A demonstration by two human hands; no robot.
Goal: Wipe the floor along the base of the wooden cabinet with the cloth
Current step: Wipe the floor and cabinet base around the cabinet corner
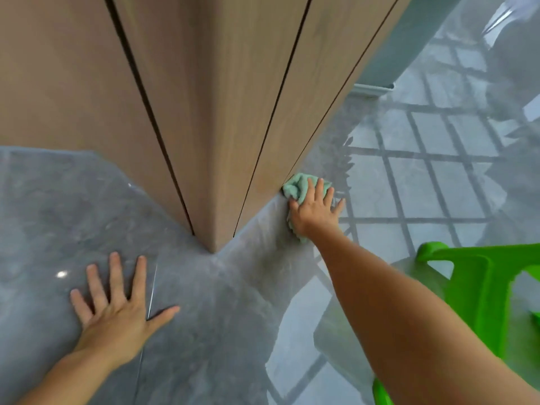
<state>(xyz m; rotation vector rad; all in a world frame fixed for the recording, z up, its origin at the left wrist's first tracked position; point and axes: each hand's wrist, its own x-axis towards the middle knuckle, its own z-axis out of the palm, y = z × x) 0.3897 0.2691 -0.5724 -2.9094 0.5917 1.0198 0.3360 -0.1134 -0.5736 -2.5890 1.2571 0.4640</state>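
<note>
— Grey glossy floor (222, 302) is filling the lower frame; what is sitting at lower left?

— The left hand (117, 311) is lying flat on it, palm down, its grip spread apart and holding nothing.

— And in the middle?

— The wooden cabinet (222, 118) is rising through the centre, its corner meeting the floor just above the left hand.

— Where is the cloth?

— The pale green cloth (298, 190) is lying crumpled right of centre, touching the cabinet's base. The right hand (314, 210) is pressing down on it, fingers splayed over it rather than closed around it.

— Further right?

— A green plastic chair (482, 285) is standing at lower right, beside the right forearm.
</note>
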